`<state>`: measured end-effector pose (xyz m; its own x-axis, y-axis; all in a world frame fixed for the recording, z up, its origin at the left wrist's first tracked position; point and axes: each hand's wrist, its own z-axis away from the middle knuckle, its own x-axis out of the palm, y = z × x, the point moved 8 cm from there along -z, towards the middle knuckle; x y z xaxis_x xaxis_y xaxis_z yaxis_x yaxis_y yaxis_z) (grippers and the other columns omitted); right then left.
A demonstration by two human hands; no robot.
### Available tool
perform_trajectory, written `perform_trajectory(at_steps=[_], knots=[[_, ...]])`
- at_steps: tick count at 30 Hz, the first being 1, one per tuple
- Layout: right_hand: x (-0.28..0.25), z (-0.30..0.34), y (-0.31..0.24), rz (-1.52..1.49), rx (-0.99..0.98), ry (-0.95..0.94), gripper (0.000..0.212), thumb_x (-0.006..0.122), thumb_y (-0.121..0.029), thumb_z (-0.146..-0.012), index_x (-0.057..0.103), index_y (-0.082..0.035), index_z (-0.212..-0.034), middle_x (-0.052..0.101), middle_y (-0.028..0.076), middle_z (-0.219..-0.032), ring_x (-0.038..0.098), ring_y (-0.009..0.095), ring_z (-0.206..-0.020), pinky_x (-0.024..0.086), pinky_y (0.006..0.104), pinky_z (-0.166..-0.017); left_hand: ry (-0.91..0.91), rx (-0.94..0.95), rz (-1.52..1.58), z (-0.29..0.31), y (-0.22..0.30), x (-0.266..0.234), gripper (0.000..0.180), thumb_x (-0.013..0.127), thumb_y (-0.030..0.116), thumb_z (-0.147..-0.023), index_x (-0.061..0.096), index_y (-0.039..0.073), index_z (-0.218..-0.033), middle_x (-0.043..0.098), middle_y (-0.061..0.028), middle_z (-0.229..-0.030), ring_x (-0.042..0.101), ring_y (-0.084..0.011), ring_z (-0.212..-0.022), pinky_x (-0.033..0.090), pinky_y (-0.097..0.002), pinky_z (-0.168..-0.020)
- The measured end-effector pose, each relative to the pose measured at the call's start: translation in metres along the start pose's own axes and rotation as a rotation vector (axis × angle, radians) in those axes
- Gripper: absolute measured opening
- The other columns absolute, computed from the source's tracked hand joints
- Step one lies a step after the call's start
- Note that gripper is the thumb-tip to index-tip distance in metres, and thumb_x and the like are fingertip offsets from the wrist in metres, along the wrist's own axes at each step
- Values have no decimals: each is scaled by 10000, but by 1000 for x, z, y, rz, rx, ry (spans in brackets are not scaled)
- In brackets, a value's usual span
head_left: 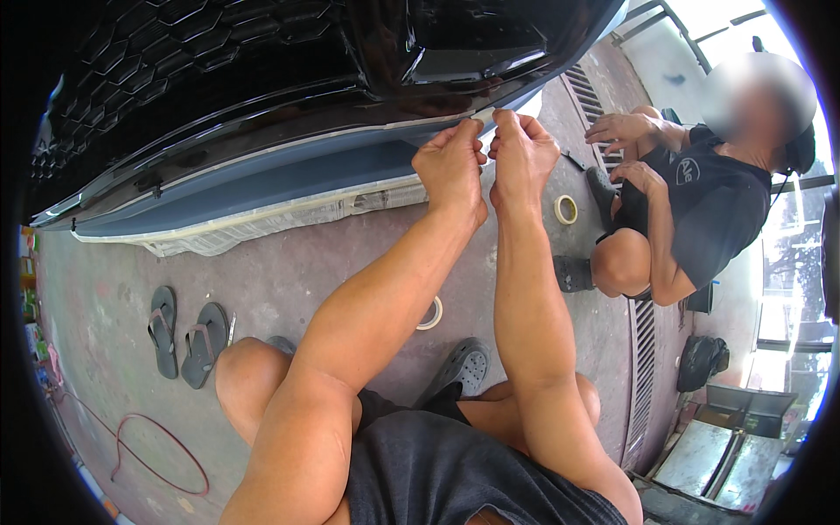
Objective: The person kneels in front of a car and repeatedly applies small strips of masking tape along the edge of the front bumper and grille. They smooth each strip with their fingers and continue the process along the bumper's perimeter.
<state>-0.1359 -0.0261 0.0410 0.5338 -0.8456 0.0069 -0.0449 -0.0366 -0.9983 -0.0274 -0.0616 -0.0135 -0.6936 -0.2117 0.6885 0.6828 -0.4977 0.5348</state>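
Both my hands are raised to the lower edge of a glossy black car bumper (306, 101). My left hand (450, 168) is closed in a pinch at a pale strip of masking tape (480, 115) by the bumper's seam. Close beside it, my right hand (525, 159) pinches the same strip, its fingers curled. The fingertips hide most of the strip between them. Below the seam runs a blue-grey lower panel (297, 179), its bottom edge covered with taped masking paper (297, 214).
One tape roll (557, 210) lies right of my forearms, another (439, 312) partly behind my left forearm. A co-worker (713, 197) squats at the right, near floor grates (643, 367). Flip-flops (203, 343) and a red hose (162, 423) lie at the left.
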Motion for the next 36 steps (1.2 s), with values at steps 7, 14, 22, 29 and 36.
perform_trajectory(at_steps=[7, 14, 22, 29, 36], knots=[[0, 1, 0, 0, -10, 11, 164, 731, -122, -836, 666, 0, -747, 585, 7, -650, 513, 85, -562, 411, 241, -543, 6, -25, 16, 0, -1, 0, 106, 752, 126, -819, 671, 61, -797, 542, 29, -677, 479, -58, -539, 343, -221, -479], [3, 1, 2, 0, -57, 17, 167, 714, -110, -837, 700, 43, -771, 626, 20, -657, 512, 70, -561, 395, 244, -512, -1, -35, 17, -2, 1, -3, 108, 745, 125, -822, 668, 50, -824, 548, 18, -698, 483, -62, -546, 355, -221, -481], [0, 0, 1, 48, -88, 28, 161, 712, -104, -837, 719, 51, -793, 628, 11, -668, 501, 64, -590, 390, 243, -532, 2, -54, 12, -1, -2, -1, 116, 741, 131, -826, 659, 48, -822, 550, 15, -706, 493, -68, -557, 366, -229, -487], [4, -1, 4, 38, -79, 18, 167, 717, -111, -839, 720, 49, -793, 634, 20, -672, 505, 70, -591, 393, 251, -531, -5, -58, 19, -5, -2, -3, 127, 749, 133, -820, 649, 56, -804, 554, 16, -707, 494, -65, -559, 370, -232, -492], [2, -4, 5, 12, -35, 15, 171, 716, -123, -853, 709, 41, -805, 628, 29, -669, 518, 76, -569, 408, 248, -512, -34, -91, 32, -3, -5, 0, 114, 743, 149, -832, 656, 77, -819, 562, 32, -715, 501, -61, -571, 385, -234, -527]])
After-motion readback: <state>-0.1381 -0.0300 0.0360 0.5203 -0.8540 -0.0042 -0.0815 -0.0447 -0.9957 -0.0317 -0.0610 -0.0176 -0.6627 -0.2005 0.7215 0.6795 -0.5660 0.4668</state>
